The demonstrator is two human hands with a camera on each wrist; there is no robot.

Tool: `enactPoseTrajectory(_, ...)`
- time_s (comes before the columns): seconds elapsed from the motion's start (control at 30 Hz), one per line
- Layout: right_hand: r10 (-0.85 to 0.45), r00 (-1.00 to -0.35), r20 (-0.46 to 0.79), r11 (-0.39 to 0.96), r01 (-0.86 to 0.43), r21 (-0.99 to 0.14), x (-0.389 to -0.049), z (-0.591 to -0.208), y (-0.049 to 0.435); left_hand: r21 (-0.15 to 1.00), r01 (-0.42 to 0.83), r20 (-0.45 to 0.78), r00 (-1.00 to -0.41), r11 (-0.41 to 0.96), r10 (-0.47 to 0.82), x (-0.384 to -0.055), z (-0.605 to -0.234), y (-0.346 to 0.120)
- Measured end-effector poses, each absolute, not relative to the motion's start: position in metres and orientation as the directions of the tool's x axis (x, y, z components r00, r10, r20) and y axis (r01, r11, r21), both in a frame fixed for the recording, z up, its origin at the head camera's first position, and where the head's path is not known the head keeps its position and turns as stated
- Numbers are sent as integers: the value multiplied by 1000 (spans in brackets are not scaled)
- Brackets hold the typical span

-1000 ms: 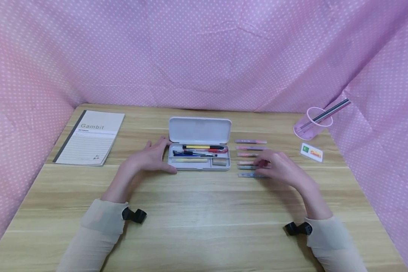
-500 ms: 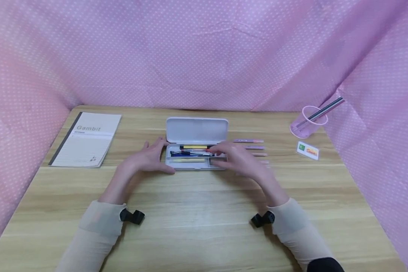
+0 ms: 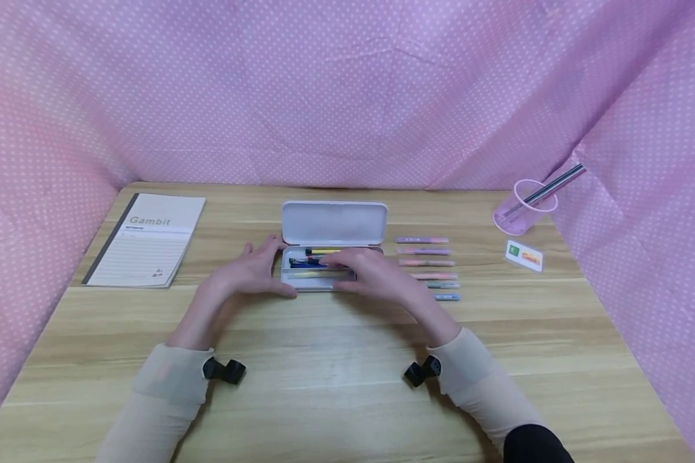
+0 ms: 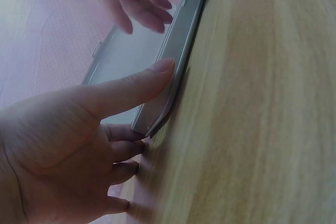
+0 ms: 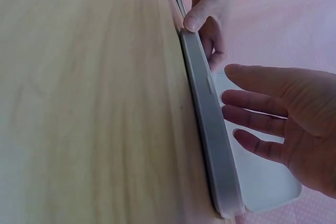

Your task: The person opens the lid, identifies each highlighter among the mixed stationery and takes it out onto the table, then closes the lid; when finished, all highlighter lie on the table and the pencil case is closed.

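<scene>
A pale pencil case (image 3: 334,223) lies with its lid up in the middle of the table. Inside, a yellow-and-black pen (image 3: 323,251), some darker pens and a pale yellow pen (image 3: 313,274) show; the right part is hidden. My left hand (image 3: 249,270) holds the case's left end, its thumb on the front wall, as the left wrist view shows, and its fingers round the end. Over the case's right half hovers my right hand (image 3: 373,276). In the right wrist view its fingers (image 5: 254,121) are apart, with nothing seen between them.
Several pastel pens (image 3: 426,262) lie in a column right of the case. Farther right are a white card-like piece (image 3: 524,256) with coloured pictures and a pink pen cup (image 3: 521,215) with striped sticks. A notebook (image 3: 145,241) lies at the left; a pink dotted cloth (image 3: 347,96) surrounds the table.
My right hand has moved left, from above the row of pastel pens to over the pencil case. The pens still lie there. My left hand stays at the case's left end.
</scene>
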State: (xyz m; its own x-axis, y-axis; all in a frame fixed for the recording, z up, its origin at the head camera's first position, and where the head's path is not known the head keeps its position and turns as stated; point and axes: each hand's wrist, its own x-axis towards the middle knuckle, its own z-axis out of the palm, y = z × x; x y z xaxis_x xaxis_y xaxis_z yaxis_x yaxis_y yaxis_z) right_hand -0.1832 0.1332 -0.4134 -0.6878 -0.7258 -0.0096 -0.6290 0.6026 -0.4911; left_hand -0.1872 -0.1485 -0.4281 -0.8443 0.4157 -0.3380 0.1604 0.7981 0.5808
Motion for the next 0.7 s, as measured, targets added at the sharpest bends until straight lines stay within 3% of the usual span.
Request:
enactPoseTrajectory(0.33,-729,-683,-49,623,-632,-461,-180,-412,131,576,119,-378,-838,809,393,-186,-425,-149)
enactPoseTrajectory(0.7,-744,-668,-12,616,-679,-399,-178,-416,132,575,138,-367,-837,807,405,-187,-427,-148)
